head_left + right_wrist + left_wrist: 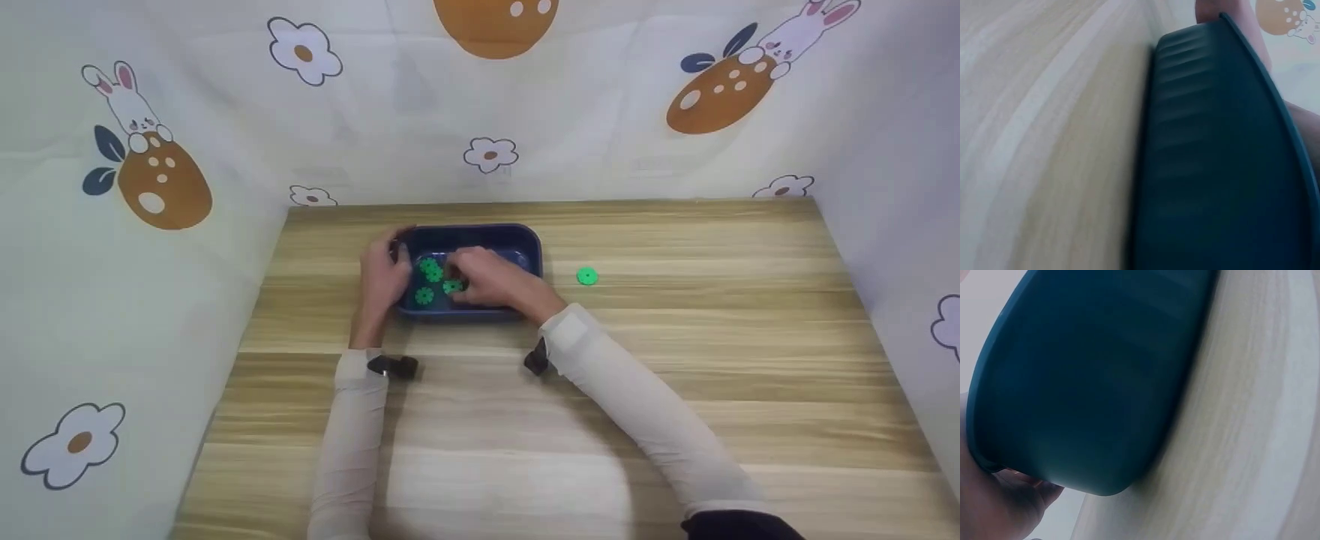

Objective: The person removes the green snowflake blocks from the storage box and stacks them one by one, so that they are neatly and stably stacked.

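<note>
A dark blue rectangular tub (469, 313) stands on the table with several green notched discs (424, 295) on its floor. My left hand (384, 279) grips the tub's left end, thumb over the rim; in the left wrist view, fingers of the left hand (1002, 503) show at the tub's end. Inside the tub, my right hand (484, 276) pinches a green notched disc (452, 286) between thumb and fingers. The right wrist view is filled mostly by the tub's outer wall (1213, 157), which hides the right hand's fingertips.
One more green disc (587, 276) lies on the wood-grain table (675, 322), right of the tub. A pale printed cloth (405, 112) rises behind the table and along both sides. Black wrist cameras (396, 367) hang from both cuffs.
</note>
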Demonstrator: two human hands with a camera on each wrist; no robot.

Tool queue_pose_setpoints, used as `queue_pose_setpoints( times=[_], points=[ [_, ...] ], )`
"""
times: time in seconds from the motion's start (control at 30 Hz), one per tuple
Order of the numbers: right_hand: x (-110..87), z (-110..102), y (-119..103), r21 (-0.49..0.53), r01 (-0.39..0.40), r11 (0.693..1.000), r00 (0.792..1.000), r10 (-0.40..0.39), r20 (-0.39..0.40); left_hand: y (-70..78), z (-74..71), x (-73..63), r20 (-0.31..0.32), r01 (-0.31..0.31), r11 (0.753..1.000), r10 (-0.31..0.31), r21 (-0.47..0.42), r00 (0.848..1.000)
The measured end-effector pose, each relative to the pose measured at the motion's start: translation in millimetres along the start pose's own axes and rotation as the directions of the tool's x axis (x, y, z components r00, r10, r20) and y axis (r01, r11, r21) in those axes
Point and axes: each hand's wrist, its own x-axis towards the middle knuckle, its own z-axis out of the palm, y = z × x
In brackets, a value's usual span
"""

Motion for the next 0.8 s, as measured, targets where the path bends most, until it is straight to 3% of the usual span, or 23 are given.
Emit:
queue_pose_setpoints(
  times=[0.3, 0.8],
  points=[
    [-20.0, -17, 2, 0.077, 0.013, 0.997, 0.993, -0.004, -0.115, -0.6, 1.3, 0.2, -0.017, -0.016, 1.0, 0.016, 0.007, 1.0],
    [-65.8, -39, 11, 0.193, 0.047, 0.98, 0.957, 0.011, -0.291, 0.0, 1.0, -1.1, -0.016, -0.01, 1.0, 0.011, 0.025, 1.0]
  ],
)
